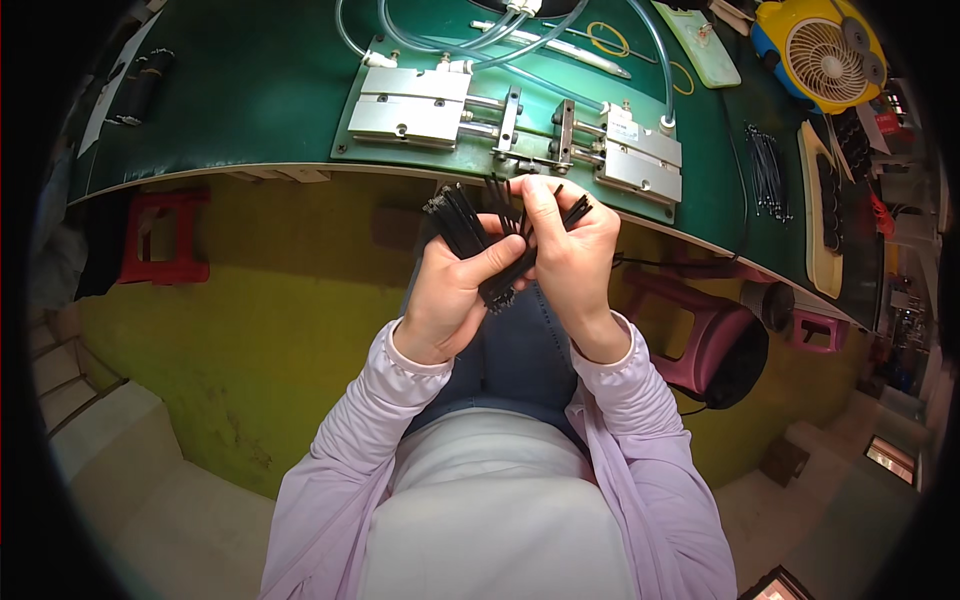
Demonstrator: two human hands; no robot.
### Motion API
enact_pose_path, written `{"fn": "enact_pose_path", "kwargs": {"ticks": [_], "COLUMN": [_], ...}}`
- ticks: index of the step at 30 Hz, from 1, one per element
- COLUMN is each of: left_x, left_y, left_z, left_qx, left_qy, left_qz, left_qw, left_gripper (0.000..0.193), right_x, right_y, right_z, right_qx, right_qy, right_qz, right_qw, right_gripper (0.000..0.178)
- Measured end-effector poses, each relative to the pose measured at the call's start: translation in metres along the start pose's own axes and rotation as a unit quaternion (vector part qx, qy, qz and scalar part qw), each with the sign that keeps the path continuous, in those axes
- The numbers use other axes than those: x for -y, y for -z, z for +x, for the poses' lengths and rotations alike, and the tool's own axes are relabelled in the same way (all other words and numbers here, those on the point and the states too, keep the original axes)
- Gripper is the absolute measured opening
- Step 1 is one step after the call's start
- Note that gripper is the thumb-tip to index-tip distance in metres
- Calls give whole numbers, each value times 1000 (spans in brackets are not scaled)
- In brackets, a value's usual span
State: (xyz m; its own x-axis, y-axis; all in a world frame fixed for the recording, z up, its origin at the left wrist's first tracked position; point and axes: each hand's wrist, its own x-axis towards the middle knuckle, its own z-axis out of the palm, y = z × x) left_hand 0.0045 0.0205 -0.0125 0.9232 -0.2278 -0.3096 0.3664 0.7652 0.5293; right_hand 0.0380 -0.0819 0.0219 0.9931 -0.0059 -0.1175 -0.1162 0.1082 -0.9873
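A thick bundle of thin black strips (462, 222) lies across my left hand (455, 285), whose thumb presses down on it. My right hand (570, 235) touches my left at the fingertips and pinches several more black strips (578, 210), which fan out between the two hands. What the strips are I cannot tell; their ends look small and pale. Both hands are over my lap, just in front of the bench edge. Beyond them stands a metal fixture with a left pneumatic cylinder (408, 105) and a right pneumatic cylinder (640, 155), their clamp blocks (562, 133) facing each other.
Clear air hoses (480, 55) loop over the green bench (250, 90). To the right are a yellow fan (825, 60), loose dark strips (768, 175) and a cream tray (815, 215). A pink stool (690, 325) and a red stool (165, 238) stand below the bench edge.
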Motion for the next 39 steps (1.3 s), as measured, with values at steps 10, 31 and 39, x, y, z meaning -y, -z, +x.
{"fn": "enact_pose_path", "kwargs": {"ticks": [10, 31, 39], "left_x": [3, 2, 1], "left_y": [5, -2, -1], "left_z": [3, 1, 3], "left_qx": [-6, -24, -31], "left_qy": [7, -9, -8], "left_qz": [-4, 0, 5], "left_qw": [1000, 1000, 999], "left_gripper": [12, 10, 10], "right_x": [-6, -6, -5], "right_y": [2, 2, 0], "right_z": [5, 1, 3], "right_qx": [-6, 0, -12], "right_qy": [-12, -1, -11], "right_qz": [3, 2, 11], "right_qw": [1000, 1000, 1000], "right_gripper": [22, 19, 20]}}
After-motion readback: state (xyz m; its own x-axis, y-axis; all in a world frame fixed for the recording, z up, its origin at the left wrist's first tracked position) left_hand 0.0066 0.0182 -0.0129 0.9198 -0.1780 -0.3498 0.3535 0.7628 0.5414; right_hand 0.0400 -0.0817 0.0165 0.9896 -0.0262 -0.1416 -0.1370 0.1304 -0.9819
